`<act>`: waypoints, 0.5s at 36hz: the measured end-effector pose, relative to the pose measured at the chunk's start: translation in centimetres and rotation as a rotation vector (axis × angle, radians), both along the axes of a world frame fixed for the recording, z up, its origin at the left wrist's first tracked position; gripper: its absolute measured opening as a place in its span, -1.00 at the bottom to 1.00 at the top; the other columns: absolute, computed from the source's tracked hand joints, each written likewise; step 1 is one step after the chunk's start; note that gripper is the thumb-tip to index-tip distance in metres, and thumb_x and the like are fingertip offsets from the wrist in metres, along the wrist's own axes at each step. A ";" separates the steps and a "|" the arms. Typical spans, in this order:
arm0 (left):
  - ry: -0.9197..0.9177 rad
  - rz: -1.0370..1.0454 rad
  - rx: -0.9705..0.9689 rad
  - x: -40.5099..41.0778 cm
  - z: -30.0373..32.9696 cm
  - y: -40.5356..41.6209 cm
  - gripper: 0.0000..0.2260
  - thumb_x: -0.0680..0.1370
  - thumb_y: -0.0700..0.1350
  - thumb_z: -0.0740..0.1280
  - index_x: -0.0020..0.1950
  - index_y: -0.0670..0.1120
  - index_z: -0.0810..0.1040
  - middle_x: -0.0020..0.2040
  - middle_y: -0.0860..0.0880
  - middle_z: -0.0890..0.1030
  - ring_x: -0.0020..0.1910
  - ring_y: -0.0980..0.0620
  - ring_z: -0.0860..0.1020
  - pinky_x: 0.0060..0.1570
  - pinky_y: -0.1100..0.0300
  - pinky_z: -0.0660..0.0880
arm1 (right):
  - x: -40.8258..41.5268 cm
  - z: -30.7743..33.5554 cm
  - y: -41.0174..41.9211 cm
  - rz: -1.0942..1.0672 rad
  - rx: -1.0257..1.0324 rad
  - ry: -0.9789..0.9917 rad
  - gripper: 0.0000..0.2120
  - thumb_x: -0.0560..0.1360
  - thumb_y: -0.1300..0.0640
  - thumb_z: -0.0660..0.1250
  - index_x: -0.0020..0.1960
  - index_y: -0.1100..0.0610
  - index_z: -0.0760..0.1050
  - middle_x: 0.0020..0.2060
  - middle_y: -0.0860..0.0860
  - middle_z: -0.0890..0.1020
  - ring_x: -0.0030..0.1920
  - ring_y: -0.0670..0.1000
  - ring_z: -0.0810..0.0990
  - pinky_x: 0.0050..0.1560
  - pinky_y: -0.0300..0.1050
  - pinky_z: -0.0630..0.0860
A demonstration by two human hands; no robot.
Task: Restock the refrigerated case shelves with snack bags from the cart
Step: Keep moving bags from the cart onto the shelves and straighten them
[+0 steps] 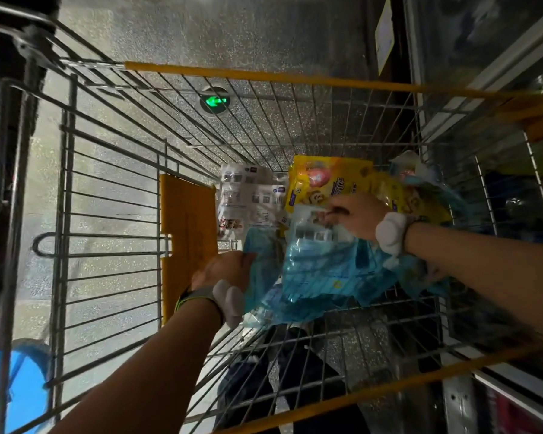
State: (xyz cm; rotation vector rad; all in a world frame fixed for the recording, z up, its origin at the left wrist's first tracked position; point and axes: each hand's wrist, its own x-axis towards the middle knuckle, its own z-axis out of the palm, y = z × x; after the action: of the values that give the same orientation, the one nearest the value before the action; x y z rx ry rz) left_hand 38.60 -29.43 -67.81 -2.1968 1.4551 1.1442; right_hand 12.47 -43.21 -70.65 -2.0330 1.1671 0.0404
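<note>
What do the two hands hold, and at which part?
Both grip the blue snack bag: the left hand at its left edge, the right hand at its top edge, fingers curled on it.

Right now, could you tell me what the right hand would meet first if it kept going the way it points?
The right hand points left across the cart and already grips the blue snack bag. Going on, it would probably meet the white packet next, though depth is unclear.

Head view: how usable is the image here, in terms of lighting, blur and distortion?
Head view: dim overall, dark at the edges; strong wide-angle bending of the cart wires; the left hand and right hand look soft with motion blur; print on the blue bag is unreadable, while the yellow bag stays fairly legible.
</note>
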 end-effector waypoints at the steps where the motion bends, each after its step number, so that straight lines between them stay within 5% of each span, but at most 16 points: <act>1: 0.006 0.015 -0.002 0.1 -0.2 0.1 -0.57 0.68 0.17 0.06 0.10 -0.07 0.60 0.07 -0.16 0.64 0.04 -0.18 0.58 -0.10 0.13 0.41 | 0.2 -0.1 -0.1 -0.092 0.021 -0.035 -0.87 0.56 0.12 0.34 -0.07 0.20 0.56 -0.27 0.09 0.57 -0.25 0.07 0.52 -0.23 -0.13 0.41; 5: 0.042 0.099 -0.029 0.1 -0.7 0.4 -0.57 0.70 0.11 0.08 0.19 -0.14 0.60 0.10 -0.20 0.64 0.07 -0.20 0.59 -0.06 0.11 0.44 | 0.8 -0.4 -0.5 -0.454 0.261 -0.269 -0.80 0.53 0.23 0.38 -0.23 0.02 0.50 -0.31 -0.09 0.54 -0.27 -0.18 0.48 -0.23 -0.48 0.40; 7: 0.047 0.134 -0.038 0.2 -0.9 0.5 -0.58 0.70 0.10 0.09 0.21 -0.15 0.60 0.12 -0.23 0.64 0.08 -0.22 0.59 0.00 0.07 0.50 | 0.5 -0.8 -0.4 -0.658 0.397 -0.424 -0.91 0.53 0.21 0.37 -0.16 0.12 0.57 -0.19 0.03 0.62 -0.16 -0.04 0.57 -0.03 -0.20 0.54; 9: 0.057 0.178 -0.044 0.2 -1.1 0.6 -0.59 0.70 0.08 0.10 0.23 -0.17 0.59 0.13 -0.23 0.64 0.09 -0.22 0.59 0.05 0.03 0.52 | 0.5 -1.3 0.6 -0.869 0.566 -0.564 -0.94 0.54 0.22 0.35 -0.09 0.21 0.55 -0.15 0.09 0.62 -0.14 0.05 0.57 -0.07 -0.01 0.54; 14: 0.104 0.214 -0.022 0.0 -0.9 0.6 -0.57 0.71 0.05 0.08 0.24 -0.23 0.57 0.14 -0.25 0.63 0.11 -0.21 0.58 0.03 0.09 0.48 | 1.1 -2.7 3.7 -0.973 0.667 -0.562 -0.86 0.55 0.25 0.34 -0.18 0.10 0.53 -0.30 0.00 0.61 -0.27 0.01 0.57 -0.30 -0.16 0.45; 18: 0.101 0.196 -0.007 0.6 -0.7 0.9 -0.59 0.69 0.14 0.06 0.19 -0.06 0.60 0.12 -0.14 0.64 0.06 -0.18 0.60 0.04 0.08 0.54 | 1.7 -2.9 4.2 -0.973 0.744 -0.550 -0.96 0.52 0.23 0.38 -0.07 0.13 0.54 -0.14 0.02 0.65 -0.17 0.02 0.64 -0.28 -0.13 0.58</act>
State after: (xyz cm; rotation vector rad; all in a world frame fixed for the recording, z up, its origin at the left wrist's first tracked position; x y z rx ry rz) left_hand 39.17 -28.55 -68.55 -2.3608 1.3049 1.3320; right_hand 14.20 -39.01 -73.57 -0.6433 1.3687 -0.4628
